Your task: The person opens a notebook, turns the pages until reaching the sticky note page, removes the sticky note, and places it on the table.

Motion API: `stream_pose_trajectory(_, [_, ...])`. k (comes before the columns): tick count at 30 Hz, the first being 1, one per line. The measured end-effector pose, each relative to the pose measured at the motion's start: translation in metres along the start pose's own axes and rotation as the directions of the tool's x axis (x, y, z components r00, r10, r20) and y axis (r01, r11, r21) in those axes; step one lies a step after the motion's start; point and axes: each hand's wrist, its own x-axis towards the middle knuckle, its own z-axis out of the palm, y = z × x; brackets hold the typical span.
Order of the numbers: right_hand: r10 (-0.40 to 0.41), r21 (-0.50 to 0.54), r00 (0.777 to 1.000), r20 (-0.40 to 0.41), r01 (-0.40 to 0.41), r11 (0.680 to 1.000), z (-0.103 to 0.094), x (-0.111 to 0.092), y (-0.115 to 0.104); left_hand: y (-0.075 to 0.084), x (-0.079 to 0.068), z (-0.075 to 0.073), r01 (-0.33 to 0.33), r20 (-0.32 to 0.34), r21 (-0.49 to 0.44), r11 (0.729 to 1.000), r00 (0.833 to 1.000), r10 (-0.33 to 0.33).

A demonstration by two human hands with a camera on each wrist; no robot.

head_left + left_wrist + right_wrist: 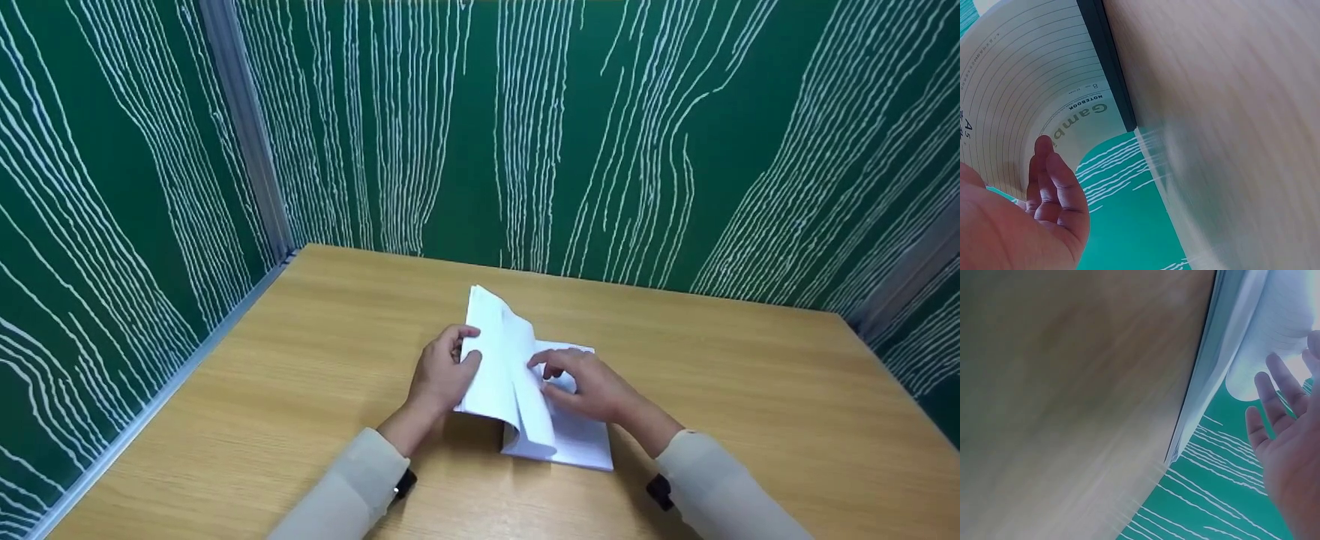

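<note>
- Left hand (442, 371): gripping the raised left side of the notebook (589, 446), thumb on the inner face, fingers behind it against the printed cover (1055, 56)
- Right hand (596, 390): partly open, fingers loosely bent, thumb apart from the index finger; index fingertip touching a curled leaf (536, 420) near the middle of the notebook
- Right wrist view: three fingers spread, beside the curved paper
- Notebook position: open between both hands, right side lying on the wooden table (300, 390), left side tilted up off it
- Cover marking: "NOTEBOOK" and "A5", beside a dark spine (1106, 62)
- Surround: green panels (465, 187) with white lines behind the table
</note>
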Motion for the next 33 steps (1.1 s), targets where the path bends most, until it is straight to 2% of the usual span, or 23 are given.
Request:
stream_pose_trajectory(14, [-0.08,-0.015,0.996,0.03,0.08,0.997,-0.001,-0.002,-0.002,0.003,0.0,0.001,0.041,0.029,0.022,0.999,0.999,-0.042])
stream_pose_trajectory(18, [-0.065,-0.018,0.998,0.003,0.065,0.998,0.0,0.0,-0.001,0.004,-0.001,0.001,0.053,0.03,0.028,0.998,0.998,-0.054])
stream_pose_trajectory(22, [0.041,-0.089,0.994,-0.103,-0.05,0.995,0.0,0.002,0.001,0.004,-0.001,0.001,0.055,0.03,0.038,0.998,0.998,-0.056])
stream_pose_trajectory(26, [0.203,-0.181,0.961,-0.187,-0.236,0.955,0.0,0.003,0.004,0.004,-0.001,0.002,0.045,0.028,0.035,0.998,0.999,-0.046])
stream_pose_trajectory(30, [0.353,-0.275,0.922,-0.161,-0.385,0.881,0.0,0.001,0.007,0.004,-0.002,0.001,0.015,0.02,0.026,1.0,1.0,-0.015])
stream_pose_trajectory(33, [0.435,-0.329,0.895,-0.1,-0.442,0.834,0.001,-0.001,0.009,0.003,-0.002,0.001,-0.013,0.016,0.024,1.0,1.0,0.013])
